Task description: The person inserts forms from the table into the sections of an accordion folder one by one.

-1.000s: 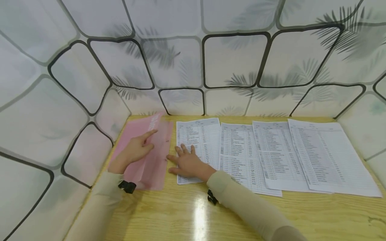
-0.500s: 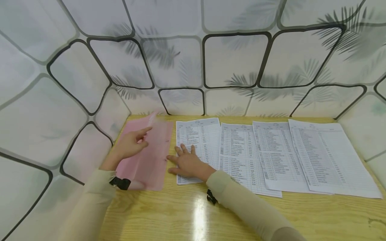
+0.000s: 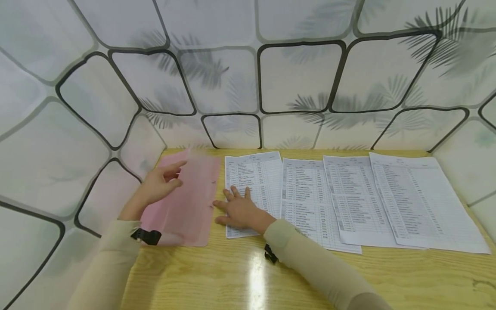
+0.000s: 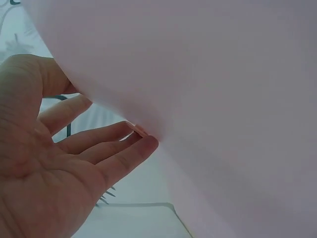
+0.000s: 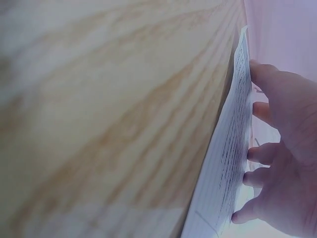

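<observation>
**Pink folder being lifted open beside a row of printed sheets**

Head view is showing a person sitting at a wooden desk [image 3: 248, 275] boxed in by patterned wall panels [image 3: 298, 77]. The left hand [image 3: 156, 186] is lifting the cover of a pink folder [image 3: 186, 206] lying at the desk's far left, its loosely bent fingers [image 4: 124, 148] touching the cover's edge, seemingly to hold it open. The right hand [image 3: 240, 210] is lying flat with fingers spread on the nearest printed sheet [image 3: 253, 181], just beside the folder, likely pinning it in place. Three more sheets [image 3: 360, 198] are lying overlapped in a row to the right.
</observation>
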{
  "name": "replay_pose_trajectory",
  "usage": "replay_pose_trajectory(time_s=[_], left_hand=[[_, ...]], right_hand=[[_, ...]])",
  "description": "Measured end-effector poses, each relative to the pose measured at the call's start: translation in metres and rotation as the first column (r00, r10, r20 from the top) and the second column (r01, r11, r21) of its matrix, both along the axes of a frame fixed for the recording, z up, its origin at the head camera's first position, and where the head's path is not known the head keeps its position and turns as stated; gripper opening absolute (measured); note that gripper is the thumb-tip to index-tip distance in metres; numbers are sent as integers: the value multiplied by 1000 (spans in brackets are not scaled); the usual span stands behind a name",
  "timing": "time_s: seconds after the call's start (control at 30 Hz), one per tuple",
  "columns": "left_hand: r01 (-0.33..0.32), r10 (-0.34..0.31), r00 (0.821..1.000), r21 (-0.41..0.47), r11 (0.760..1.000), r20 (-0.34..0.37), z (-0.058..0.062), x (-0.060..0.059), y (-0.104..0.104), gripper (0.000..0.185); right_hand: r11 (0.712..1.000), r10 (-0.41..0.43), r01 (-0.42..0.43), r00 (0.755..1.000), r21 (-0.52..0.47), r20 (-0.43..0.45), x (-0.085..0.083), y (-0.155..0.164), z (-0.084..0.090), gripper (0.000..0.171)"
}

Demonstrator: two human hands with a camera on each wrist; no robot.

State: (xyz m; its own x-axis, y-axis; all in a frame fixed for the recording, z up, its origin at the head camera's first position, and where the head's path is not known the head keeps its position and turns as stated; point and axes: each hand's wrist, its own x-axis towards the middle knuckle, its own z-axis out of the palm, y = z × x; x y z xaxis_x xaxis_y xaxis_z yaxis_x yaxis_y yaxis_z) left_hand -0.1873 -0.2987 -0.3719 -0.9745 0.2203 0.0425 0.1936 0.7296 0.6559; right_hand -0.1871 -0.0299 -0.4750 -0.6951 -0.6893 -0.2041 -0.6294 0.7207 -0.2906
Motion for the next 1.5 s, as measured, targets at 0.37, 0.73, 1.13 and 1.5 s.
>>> replay_pose_trajectory(time_s=[0.37,0.73,1.13,1.5], left_hand=[[-107,95,991,144,984,91,18,6,-23,62],[-155,111,982,320,935,152,23,8,-49,63],[-135,111,988,241,961,111,21,8,-38,60],[-102,81,992,237,966,95,16,4,-31,61]], right_hand=[[999,-3,4,1000,39,-27,0,-1,3,65],[999,-4,5,1000,44,-17,1,-1,3,65],[998,-11,13,999,65,-40,3,-3,5,71],[1000,3,-2,998,24,-65,4,0,9,73]])
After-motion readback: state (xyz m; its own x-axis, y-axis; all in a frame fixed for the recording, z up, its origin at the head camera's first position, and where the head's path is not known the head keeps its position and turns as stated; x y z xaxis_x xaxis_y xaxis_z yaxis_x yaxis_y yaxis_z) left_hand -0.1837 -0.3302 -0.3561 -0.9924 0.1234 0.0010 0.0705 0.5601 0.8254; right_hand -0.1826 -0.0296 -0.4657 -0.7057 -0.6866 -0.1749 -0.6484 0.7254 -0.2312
